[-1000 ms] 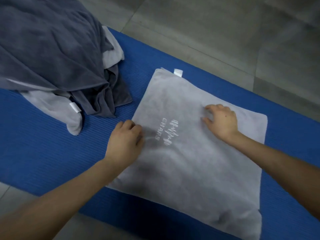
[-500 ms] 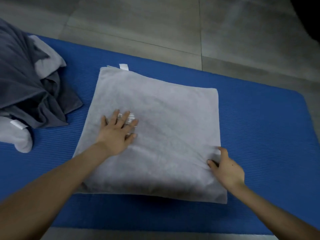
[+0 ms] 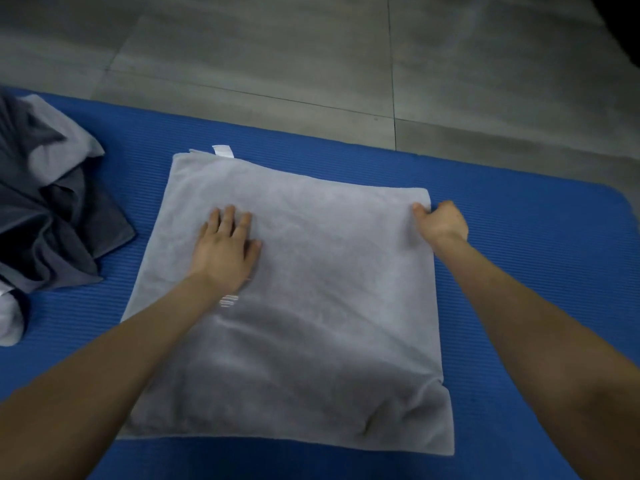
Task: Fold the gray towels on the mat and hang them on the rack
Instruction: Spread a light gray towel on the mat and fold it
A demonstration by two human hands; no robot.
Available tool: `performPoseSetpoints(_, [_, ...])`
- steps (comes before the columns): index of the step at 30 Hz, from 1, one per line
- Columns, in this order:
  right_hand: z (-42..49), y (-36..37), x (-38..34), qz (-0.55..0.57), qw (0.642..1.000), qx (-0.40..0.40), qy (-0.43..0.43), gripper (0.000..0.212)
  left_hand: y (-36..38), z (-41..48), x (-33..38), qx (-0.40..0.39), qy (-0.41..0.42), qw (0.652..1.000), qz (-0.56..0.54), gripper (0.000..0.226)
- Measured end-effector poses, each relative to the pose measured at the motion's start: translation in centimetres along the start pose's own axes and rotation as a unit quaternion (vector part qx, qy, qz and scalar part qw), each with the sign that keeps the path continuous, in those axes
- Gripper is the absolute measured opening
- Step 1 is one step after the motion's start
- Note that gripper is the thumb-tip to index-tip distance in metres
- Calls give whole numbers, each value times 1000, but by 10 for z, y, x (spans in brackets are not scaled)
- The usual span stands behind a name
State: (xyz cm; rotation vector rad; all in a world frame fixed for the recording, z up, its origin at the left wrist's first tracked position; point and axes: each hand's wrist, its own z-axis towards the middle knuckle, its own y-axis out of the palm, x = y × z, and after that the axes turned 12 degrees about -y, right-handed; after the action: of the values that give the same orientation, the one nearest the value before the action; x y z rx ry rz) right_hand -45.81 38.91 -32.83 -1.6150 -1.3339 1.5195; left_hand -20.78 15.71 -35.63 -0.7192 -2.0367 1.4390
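Observation:
A light gray towel (image 3: 329,306) lies folded flat in a rough square on the blue mat (image 3: 536,271). A white tag sticks out at its far left corner. My left hand (image 3: 225,247) rests flat on the towel's left half, fingers spread and straight. My right hand (image 3: 441,223) pinches the towel's far right corner, fingers curled around the edge. A printed white logo is partly hidden under my left wrist. No rack is in view.
A heap of dark gray and light gray towels (image 3: 45,209) lies on the mat's left end. Gray tiled floor (image 3: 311,57) runs beyond the mat's far edge. Bare blue mat stretches to the right of the towel.
My right hand moved from the towel's near right edge up to its far right corner and took hold of it. My left hand stayed pressed flat on the left half.

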Motion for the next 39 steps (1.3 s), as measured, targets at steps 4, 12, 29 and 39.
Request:
performPoseSetpoints(4, [19, 2, -1, 48, 999, 11, 7, 31, 3, -7, 1, 35, -8, 999, 17, 74])
performPoseSetpoints(12, [42, -7, 12, 50, 994, 84, -51, 32, 24, 1, -3, 63, -30, 997, -15, 77])
performPoseSetpoints(29, [-228, -10, 106, -44, 988, -150, -1, 55, 35, -117, -12, 92, 312, 945, 42, 49])
performPoseSetpoints(39, [-257, -12, 122, -8, 990, -142, 16, 22, 53, -163, -22, -27, 337, 933, 123, 51])
